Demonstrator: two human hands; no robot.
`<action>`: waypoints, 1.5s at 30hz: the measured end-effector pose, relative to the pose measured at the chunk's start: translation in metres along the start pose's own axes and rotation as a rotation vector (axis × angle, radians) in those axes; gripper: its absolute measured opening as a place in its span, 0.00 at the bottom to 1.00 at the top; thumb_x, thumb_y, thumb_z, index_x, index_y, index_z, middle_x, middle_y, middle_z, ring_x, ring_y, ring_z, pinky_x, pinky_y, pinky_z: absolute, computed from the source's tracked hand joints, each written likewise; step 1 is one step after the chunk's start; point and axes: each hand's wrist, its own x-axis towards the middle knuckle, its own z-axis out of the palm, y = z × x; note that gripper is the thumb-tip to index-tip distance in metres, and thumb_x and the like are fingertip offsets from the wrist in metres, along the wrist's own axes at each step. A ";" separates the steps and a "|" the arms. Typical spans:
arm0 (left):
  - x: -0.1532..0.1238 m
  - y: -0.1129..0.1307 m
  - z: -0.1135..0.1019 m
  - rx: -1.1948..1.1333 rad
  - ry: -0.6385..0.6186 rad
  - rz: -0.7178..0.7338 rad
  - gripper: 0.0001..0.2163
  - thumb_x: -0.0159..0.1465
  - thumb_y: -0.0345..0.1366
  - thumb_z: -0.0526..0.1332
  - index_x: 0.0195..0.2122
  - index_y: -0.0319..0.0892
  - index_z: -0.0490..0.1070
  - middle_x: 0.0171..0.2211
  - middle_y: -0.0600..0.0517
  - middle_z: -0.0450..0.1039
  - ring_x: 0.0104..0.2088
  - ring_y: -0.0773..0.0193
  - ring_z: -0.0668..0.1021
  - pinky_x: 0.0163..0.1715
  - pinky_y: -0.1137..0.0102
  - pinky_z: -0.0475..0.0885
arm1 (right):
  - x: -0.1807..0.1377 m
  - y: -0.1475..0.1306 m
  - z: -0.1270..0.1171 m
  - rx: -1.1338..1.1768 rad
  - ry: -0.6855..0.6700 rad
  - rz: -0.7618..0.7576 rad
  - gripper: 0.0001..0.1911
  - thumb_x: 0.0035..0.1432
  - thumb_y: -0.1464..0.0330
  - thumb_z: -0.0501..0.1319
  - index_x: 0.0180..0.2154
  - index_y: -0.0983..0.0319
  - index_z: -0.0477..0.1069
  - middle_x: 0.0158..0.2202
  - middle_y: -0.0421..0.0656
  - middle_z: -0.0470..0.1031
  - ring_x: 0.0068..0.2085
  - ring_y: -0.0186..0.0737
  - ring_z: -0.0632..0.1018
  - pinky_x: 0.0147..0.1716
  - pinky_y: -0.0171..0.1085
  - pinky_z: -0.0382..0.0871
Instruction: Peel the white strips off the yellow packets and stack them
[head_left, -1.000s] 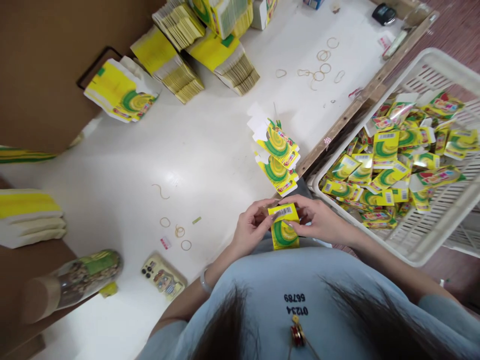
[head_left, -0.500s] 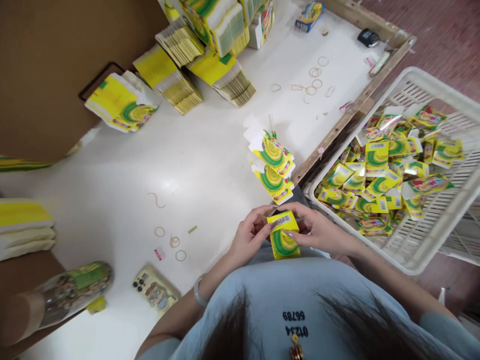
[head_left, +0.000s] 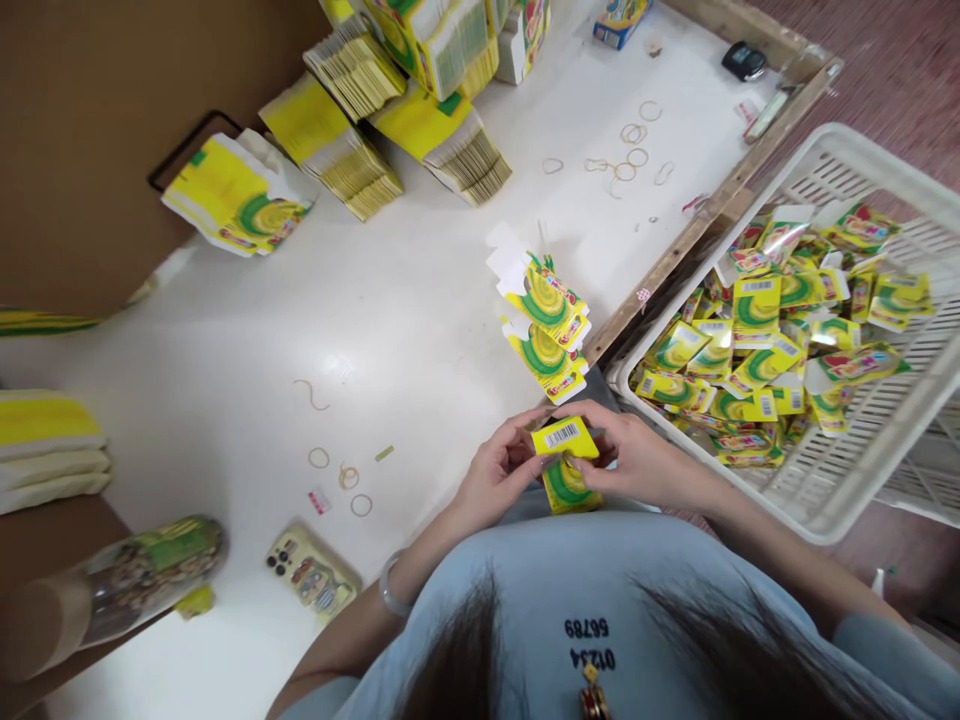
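Both my hands hold one small yellow and green carton (head_left: 568, 470) close to my chest, its barcoded end flap facing up. My left hand (head_left: 501, 473) grips the carton's left side with bent fingers. My right hand (head_left: 637, 457) pinches the right side and the top flap. Just beyond them a short pile of flat, unfolded cartons (head_left: 546, 322) lies on the white table (head_left: 405, 300). To the right stands a white plastic basket (head_left: 847, 480) with several folded cartons inside.
Stacks of flat carton blanks (head_left: 420, 110) lie at the table's far side and another stack (head_left: 45, 440) at the left. Rubber bands (head_left: 630, 150) are scattered about. A phone (head_left: 311, 573) and a jar (head_left: 127, 580) lie near the front left. A brown cardboard sheet (head_left: 97, 120) covers the back left.
The carton has tipped in my hands: its barcoded flap now lies flatter over the top. Both hands stay in the same place.
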 end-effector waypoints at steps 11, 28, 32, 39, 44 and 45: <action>0.003 -0.017 -0.007 0.207 -0.011 0.157 0.31 0.64 0.46 0.70 0.66 0.48 0.63 0.37 0.52 0.77 0.35 0.63 0.80 0.37 0.68 0.78 | 0.004 0.030 -0.003 0.303 -0.090 0.059 0.24 0.65 0.56 0.62 0.60 0.55 0.73 0.51 0.43 0.83 0.47 0.42 0.83 0.46 0.44 0.81; 0.076 0.002 -0.027 0.689 0.470 0.340 0.11 0.71 0.41 0.58 0.51 0.44 0.71 0.39 0.50 0.72 0.33 0.67 0.75 0.25 0.76 0.69 | 0.069 0.054 -0.058 -0.892 0.804 -0.206 0.41 0.63 0.42 0.57 0.65 0.64 0.59 0.60 0.59 0.71 0.63 0.62 0.68 0.65 0.65 0.57; 0.078 -0.011 -0.021 0.734 0.407 0.285 0.14 0.72 0.38 0.57 0.57 0.45 0.71 0.37 0.50 0.75 0.32 0.64 0.76 0.29 0.71 0.72 | 0.132 0.049 -0.059 -0.880 0.740 -0.128 0.35 0.63 0.42 0.56 0.54 0.64 0.70 0.49 0.56 0.76 0.58 0.63 0.71 0.67 0.69 0.48; 0.098 0.004 -0.018 0.826 0.415 0.375 0.16 0.73 0.42 0.56 0.55 0.41 0.73 0.36 0.48 0.74 0.31 0.64 0.74 0.33 0.68 0.70 | 0.121 0.035 -0.076 -0.603 0.978 -0.322 0.20 0.68 0.52 0.56 0.30 0.57 0.68 0.31 0.42 0.71 0.39 0.47 0.74 0.54 0.52 0.69; 0.085 0.020 -0.006 0.633 0.385 0.533 0.18 0.73 0.50 0.55 0.53 0.42 0.69 0.33 0.53 0.70 0.28 0.67 0.71 0.27 0.71 0.68 | 0.083 0.027 -0.031 -0.148 0.935 -0.288 0.20 0.69 0.52 0.56 0.31 0.58 0.68 0.24 0.36 0.66 0.25 0.35 0.67 0.28 0.36 0.66; 0.082 0.022 -0.003 0.603 0.338 0.547 0.16 0.74 0.49 0.54 0.50 0.42 0.70 0.32 0.53 0.70 0.28 0.67 0.72 0.27 0.71 0.68 | 0.078 0.026 -0.021 -0.129 0.909 -0.300 0.18 0.69 0.52 0.57 0.34 0.58 0.69 0.27 0.37 0.69 0.27 0.36 0.70 0.30 0.36 0.69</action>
